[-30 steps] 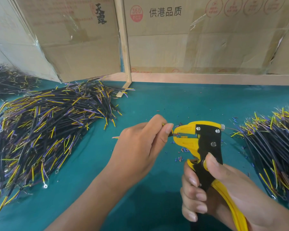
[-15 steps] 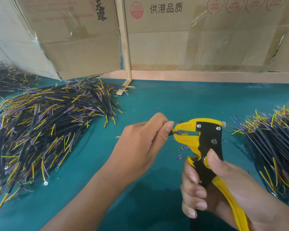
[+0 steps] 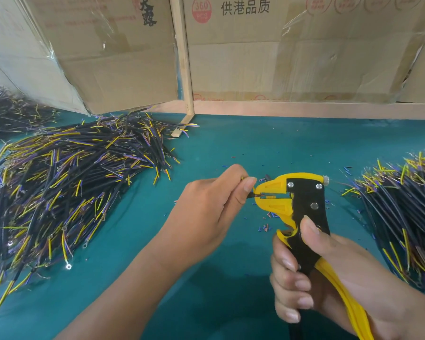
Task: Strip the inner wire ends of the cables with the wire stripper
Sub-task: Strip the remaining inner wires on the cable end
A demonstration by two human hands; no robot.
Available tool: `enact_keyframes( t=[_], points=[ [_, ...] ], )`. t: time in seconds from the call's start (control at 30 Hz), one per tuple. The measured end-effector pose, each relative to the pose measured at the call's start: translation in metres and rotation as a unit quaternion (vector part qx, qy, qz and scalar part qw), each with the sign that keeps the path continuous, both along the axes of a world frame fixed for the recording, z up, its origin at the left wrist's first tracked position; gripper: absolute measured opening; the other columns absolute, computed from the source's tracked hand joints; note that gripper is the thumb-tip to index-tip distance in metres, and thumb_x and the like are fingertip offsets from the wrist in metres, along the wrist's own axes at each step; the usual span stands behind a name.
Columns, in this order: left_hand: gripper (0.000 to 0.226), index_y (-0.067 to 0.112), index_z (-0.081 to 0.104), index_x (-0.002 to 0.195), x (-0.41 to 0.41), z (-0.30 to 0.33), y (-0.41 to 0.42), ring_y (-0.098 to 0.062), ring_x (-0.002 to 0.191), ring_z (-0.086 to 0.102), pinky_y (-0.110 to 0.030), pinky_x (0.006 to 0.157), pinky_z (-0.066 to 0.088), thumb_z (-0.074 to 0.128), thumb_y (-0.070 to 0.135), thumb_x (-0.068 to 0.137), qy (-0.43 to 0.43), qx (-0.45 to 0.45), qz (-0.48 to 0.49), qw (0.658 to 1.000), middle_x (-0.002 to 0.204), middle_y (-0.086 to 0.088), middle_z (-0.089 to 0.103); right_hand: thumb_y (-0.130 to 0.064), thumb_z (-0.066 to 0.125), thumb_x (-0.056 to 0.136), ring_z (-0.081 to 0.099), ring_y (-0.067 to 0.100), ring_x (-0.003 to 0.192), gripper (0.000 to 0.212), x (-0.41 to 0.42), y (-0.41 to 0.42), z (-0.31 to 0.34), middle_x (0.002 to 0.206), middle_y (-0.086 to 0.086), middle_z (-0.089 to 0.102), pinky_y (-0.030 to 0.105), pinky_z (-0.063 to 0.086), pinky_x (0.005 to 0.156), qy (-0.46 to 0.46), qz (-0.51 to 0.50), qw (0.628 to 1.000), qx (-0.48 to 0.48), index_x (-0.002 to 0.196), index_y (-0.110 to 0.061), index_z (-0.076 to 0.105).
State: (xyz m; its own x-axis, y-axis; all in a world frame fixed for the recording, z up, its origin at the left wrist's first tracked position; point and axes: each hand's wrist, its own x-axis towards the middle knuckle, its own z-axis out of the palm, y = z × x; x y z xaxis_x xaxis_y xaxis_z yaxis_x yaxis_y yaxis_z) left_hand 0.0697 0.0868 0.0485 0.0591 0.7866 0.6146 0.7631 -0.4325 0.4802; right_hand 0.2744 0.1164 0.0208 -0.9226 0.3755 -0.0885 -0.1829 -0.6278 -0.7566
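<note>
A teal worktop carries everything. At its far edge stands a wooden post, upright. Left of the post leans a cardboard box, wrapped in clear film and tilted. Right of the post stands a second cardboard carton, printed with red round stamps and dark characters, above a pale wooden rail.

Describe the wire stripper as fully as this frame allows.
The wire stripper is a yellow and black pistol-shaped hand tool, seemingly plastic, with silver rivets on its black body and a small metal knob at the top rear. Its yellow head points left, level over the green mat. The right hand grips its handles, thumb on the black body, fingers wrapped around the front. The left hand pinches a cable whose thin wire end sits in the mouth of the head.
</note>
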Motion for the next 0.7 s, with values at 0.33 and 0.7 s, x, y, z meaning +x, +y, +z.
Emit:
enact_keyframes(
  t=[0.33,0.7],
  points=[
    [0.031,0.021,0.044,0.087,-0.003,-0.002,0.000,-0.014,0.052,0.032,-0.018,0.049,0.024,0.033,0.043,0.105,0.009,-0.026,-0.015,1.000,0.061,-0.001,0.035,-0.052,0.084,0.073,0.034,0.018,0.046,0.057,-0.003,-0.012,0.012,0.056,0.007,0.030,0.034,0.037,0.051,-0.063,-0.042,0.997,0.005,0.066,-0.007,0.049],
    [0.021,0.031,0.043,0.097,-0.019,-0.001,0.003,-0.013,0.052,0.036,-0.015,0.048,0.027,0.034,0.050,0.102,0.035,-0.036,-0.009,0.999,0.069,-0.001,0.046,-0.054,0.089,0.059,0.026,0.011,0.036,0.062,-0.003,-0.014,0.023,0.050,0.003,0.027,0.022,0.031,0.042,-0.105,-0.094,0.990,-0.004,0.061,-0.009,0.046]
  ],
)
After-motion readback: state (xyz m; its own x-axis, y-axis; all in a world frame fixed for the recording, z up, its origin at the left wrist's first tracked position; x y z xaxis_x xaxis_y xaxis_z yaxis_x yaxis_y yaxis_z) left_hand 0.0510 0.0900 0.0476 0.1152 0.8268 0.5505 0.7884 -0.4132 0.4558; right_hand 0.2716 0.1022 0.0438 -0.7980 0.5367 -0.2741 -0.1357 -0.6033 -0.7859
